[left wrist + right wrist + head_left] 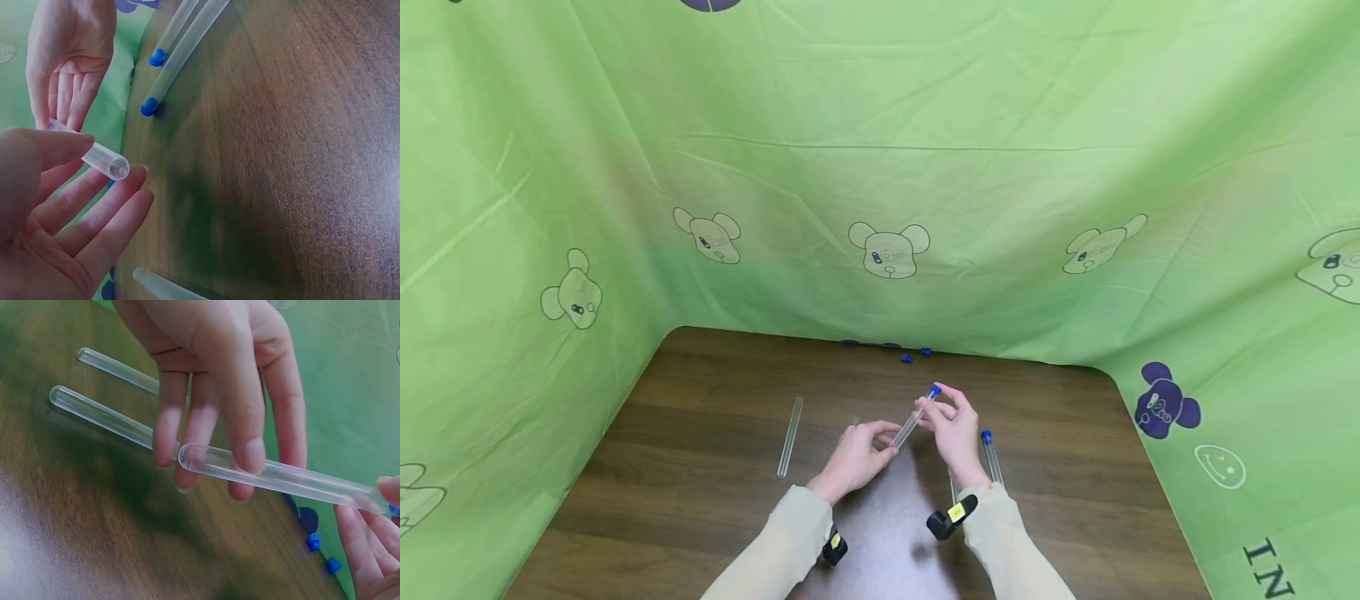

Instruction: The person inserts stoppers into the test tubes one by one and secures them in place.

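Note:
My left hand (856, 457) pinches a clear test tube (912, 425) near its rounded end, between thumb and fingers. The tube is held slanted above the table, and a blue cap (935, 388) sits at its upper end. Around that capped end, the fingers of my right hand (953, 429) grip the tube. In the right wrist view the left thumb lies along the tube (294, 478), while my right fingertips (359, 534) hold it at the lower right edge. Seen from the left wrist, the tube's rounded tip (117, 167) points toward the camera.
An uncapped test tube (790, 437) lies left of my left hand; another, mostly hidden behind that hand, shows in the right wrist view. Two blue-capped tubes (181, 69) lie by my right forearm. Two loose blue caps (907, 358) rest near the wooden table's back edge, before a green curtain (790, 275).

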Available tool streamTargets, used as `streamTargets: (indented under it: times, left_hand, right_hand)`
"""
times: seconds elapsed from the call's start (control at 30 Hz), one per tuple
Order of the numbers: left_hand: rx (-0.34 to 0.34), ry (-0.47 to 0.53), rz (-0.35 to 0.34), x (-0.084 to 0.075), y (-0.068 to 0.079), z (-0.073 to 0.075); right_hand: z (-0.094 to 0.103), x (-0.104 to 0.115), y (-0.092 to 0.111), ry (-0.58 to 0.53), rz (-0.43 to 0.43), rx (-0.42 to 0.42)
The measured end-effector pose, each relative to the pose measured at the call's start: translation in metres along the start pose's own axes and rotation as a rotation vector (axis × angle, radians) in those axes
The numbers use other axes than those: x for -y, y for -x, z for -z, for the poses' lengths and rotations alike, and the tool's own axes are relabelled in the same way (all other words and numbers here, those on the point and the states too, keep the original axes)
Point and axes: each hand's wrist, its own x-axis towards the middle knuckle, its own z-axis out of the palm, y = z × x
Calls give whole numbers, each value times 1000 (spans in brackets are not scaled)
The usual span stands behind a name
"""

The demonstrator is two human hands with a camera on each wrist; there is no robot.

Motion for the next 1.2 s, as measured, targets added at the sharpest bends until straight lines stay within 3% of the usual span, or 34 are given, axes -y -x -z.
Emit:
streamTargets:
  times: [0.27, 0.63, 1.2]
  left_hand:
    - [7, 50, 6, 0, 2, 3]
    - [-19, 41, -8, 9, 4, 4]
    - [-48, 30, 32, 11, 10, 12]
  right_hand:
    - [4, -1, -4, -26, 16, -14]
    - [10, 0, -4, -9, 9, -12]
    - [15, -3, -5, -4, -4, -28]
